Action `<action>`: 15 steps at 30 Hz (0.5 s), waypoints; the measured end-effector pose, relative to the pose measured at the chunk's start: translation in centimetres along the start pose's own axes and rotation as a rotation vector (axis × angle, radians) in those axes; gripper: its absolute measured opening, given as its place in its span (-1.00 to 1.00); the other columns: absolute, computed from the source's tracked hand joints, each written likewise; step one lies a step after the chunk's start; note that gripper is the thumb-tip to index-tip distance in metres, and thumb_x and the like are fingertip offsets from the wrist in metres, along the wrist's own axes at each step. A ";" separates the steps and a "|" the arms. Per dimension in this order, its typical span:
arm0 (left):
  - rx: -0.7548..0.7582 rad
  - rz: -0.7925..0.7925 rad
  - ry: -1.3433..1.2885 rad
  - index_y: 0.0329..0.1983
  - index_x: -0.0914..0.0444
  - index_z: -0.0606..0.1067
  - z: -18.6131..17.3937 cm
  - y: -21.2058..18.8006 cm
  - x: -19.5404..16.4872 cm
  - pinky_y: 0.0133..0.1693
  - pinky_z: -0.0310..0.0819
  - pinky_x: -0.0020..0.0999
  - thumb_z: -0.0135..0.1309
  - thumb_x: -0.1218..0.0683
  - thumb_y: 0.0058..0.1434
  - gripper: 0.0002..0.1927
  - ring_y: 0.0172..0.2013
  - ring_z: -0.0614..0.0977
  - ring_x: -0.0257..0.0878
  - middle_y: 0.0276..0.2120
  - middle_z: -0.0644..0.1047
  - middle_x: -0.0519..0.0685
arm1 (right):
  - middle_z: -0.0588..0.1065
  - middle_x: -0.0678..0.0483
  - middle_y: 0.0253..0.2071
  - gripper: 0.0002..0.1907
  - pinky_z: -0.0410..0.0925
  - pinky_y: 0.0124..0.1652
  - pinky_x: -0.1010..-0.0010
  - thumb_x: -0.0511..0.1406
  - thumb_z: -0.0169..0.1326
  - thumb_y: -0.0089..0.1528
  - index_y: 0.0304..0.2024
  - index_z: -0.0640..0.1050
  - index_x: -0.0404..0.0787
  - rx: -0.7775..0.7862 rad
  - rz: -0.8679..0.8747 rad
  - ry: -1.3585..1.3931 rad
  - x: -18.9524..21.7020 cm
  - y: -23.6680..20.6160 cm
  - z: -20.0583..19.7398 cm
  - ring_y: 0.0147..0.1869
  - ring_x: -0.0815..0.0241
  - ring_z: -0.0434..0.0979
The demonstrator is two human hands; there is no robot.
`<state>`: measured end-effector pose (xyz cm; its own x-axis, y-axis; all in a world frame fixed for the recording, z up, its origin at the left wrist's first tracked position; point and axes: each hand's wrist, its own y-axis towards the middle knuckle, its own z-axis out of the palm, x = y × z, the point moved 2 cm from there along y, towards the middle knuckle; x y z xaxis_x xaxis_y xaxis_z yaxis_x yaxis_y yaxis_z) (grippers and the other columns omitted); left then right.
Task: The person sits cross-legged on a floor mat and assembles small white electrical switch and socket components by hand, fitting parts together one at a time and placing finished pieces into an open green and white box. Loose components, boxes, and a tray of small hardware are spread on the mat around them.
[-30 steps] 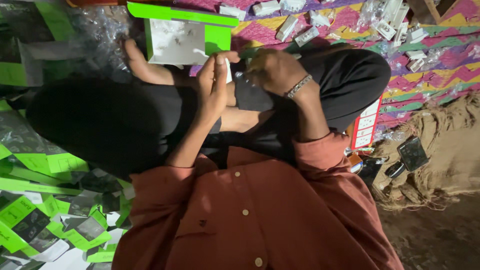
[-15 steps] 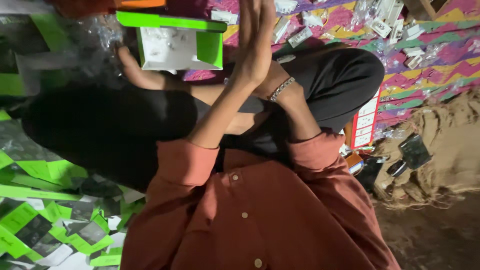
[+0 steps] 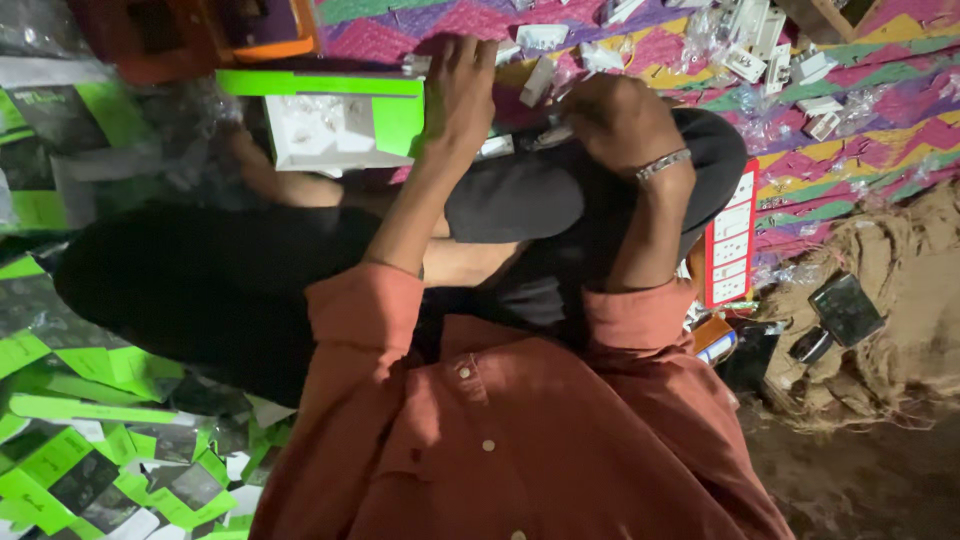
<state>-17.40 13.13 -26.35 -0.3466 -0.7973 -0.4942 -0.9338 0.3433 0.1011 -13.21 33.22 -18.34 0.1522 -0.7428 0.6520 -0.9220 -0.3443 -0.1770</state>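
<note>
White plastic part (image 3: 553,133) gripped in right hand (image 3: 620,120); left hand (image 3: 460,85) open beside green box (image 3: 335,120).

Dim, uneven indoor light.
Lap and lower right corner sink into deep shadow; bright green cards glare slightly; hands look softly blurred.

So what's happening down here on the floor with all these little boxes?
A person in a rust-red shirt sits cross-legged on a patterned mat. The left hand reaches forward beside an open green and white box. The right hand, with a bracelet at the wrist, rests over the knee near small white parts; whether it grips one is unclear. Flat green cartons lie heaped on one side, more white parts scattered on the mat.
</note>
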 end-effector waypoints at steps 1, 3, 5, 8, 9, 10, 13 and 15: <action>0.021 -0.059 -0.165 0.21 0.26 0.43 0.2 -0.3 0.0 0.08 0.51 -0.03 0.14 0.30 0.09 -0.44 0.09 0.56 0.14 0.13 0.49 0.13 | 0.61 -0.12 -0.20 -0.84 0.44 -0.12 0.12 -0.36 0.18 0.24 -0.12 0.66 -0.19 -0.003 0.039 -0.016 0.0 -0.1 0.1 -0.12 -0.15 0.61; 0.066 -0.191 -0.489 0.23 0.24 0.47 -0.1 -1.2 0.1 0.09 0.50 -0.05 0.17 0.20 0.41 -0.66 0.08 0.60 0.11 0.07 0.57 0.12 | 0.61 -0.12 -0.24 -0.87 0.43 -0.13 0.10 -0.34 0.19 0.27 -0.14 0.66 -0.18 0.004 0.111 -0.039 0.1 0.0 0.4 -0.13 -0.17 0.62; -0.026 -0.184 -0.651 0.21 0.26 0.48 -1.5 -2.6 -0.1 0.10 0.54 -0.15 0.17 0.20 0.38 -0.65 0.07 0.65 0.04 0.06 0.61 0.12 | 0.59 -0.17 -0.12 -0.79 0.44 -0.07 0.11 -0.35 0.19 0.25 -0.06 0.62 -0.26 -0.144 -0.041 -0.089 0.7 0.3 0.0 -0.04 -0.23 0.60; -0.042 -0.147 -0.830 0.30 0.30 0.42 -4.1 -5.0 -0.2 0.16 0.50 -0.20 0.15 0.22 0.39 -0.58 0.14 0.63 0.02 0.15 0.56 0.16 | 0.58 -0.20 -0.06 -0.71 0.44 -0.06 0.14 -0.30 0.22 0.31 0.03 0.57 -0.33 -0.231 -0.120 -0.122 1.9 1.0 -0.3 -0.02 -0.22 0.61; -0.024 -0.139 -0.880 0.35 0.31 0.39 -4.9 -6.1 -0.4 0.20 0.48 -0.20 0.13 0.23 0.41 -0.55 0.17 0.61 0.03 0.19 0.53 0.18 | 0.58 -0.20 -0.06 -0.68 0.45 -0.07 0.15 -0.27 0.24 0.35 0.06 0.55 -0.35 -0.231 -0.119 -0.123 2.5 1.2 -0.2 -0.04 -0.20 0.62; -0.020 -0.151 -0.903 0.36 0.32 0.38 -5.6 -7.1 -0.3 0.20 0.48 -0.21 0.13 0.23 0.40 -0.53 0.17 0.61 0.02 0.18 0.53 0.17 | 0.59 -0.17 -0.11 -0.66 0.44 -0.14 0.20 -0.24 0.23 0.36 0.08 0.56 -0.34 -0.149 -0.038 -0.007 3.2 1.4 0.3 -0.14 -0.12 0.61; -0.056 -0.141 -0.900 0.35 0.35 0.37 -6.7 -9.1 0.1 0.20 0.48 -0.22 0.18 0.22 0.33 -0.47 0.14 0.59 0.02 0.16 0.51 0.17 | 0.61 -0.11 -0.21 -0.61 0.42 -0.27 0.33 -0.21 0.21 0.36 0.13 0.55 -0.34 0.004 0.067 0.275 5.9 1.9 2.8 -0.33 0.10 0.61; -0.124 -0.070 -0.797 0.28 0.40 0.38 -6.7 -9.4 0.8 0.18 0.45 -0.20 0.29 0.20 0.21 -0.41 0.13 0.55 0.05 0.14 0.47 0.19 | 0.60 -0.10 -0.23 -0.59 0.43 -0.27 0.42 -0.24 0.22 0.35 0.13 0.52 -0.39 -0.041 -0.025 0.380 7.7 2.3 4.5 -0.28 0.22 0.62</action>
<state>-9.47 5.87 -21.89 -0.1632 -0.2052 -0.9650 -0.9702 0.2112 0.1191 -12.52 24.13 -17.09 0.0390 -0.4657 0.8841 -0.9342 -0.3309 -0.1331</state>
